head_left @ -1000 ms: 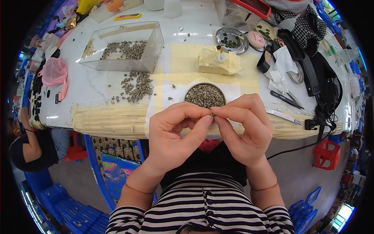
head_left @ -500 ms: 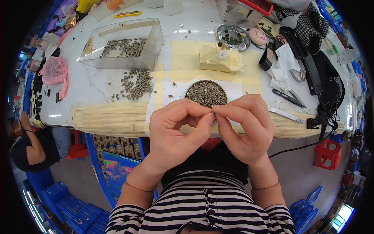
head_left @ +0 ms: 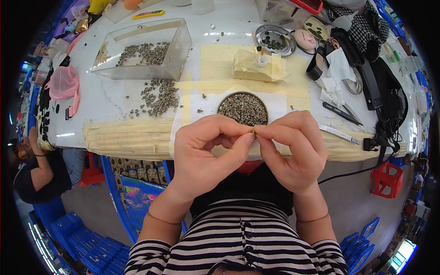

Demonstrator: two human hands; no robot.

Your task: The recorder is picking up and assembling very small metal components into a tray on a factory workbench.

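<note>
My left hand (head_left: 206,153) and my right hand (head_left: 295,151) meet fingertip to fingertip above the table's front edge. Between their thumbs and forefingers is a tiny brass-coloured metal part (head_left: 254,132), mostly covered by the fingertips; its exact kind is too small to make out. Just beyond the fingers, a round dish (head_left: 266,106) stands on white paper, filled with many small grey-brown metal parts (head_left: 243,109). A loose heap of similar small parts (head_left: 161,97) lies to the left, in front of a clear plastic box (head_left: 176,57) holding more of them.
A tape-wrapped block (head_left: 256,68) with a small bottle stands behind the dish. To the right lie tweezers (head_left: 339,134), black-handled scissors (head_left: 341,112), a metal plate (head_left: 288,43) and black straps. A pink mesh pouch (head_left: 64,83) is at left. A co-worker (head_left: 43,174) sits far left.
My hands stay pinched together, the right one shifted very slightly to the right. The brass-coloured part shows a little more between the fingertips. The co-worker's arm at far left has moved.
</note>
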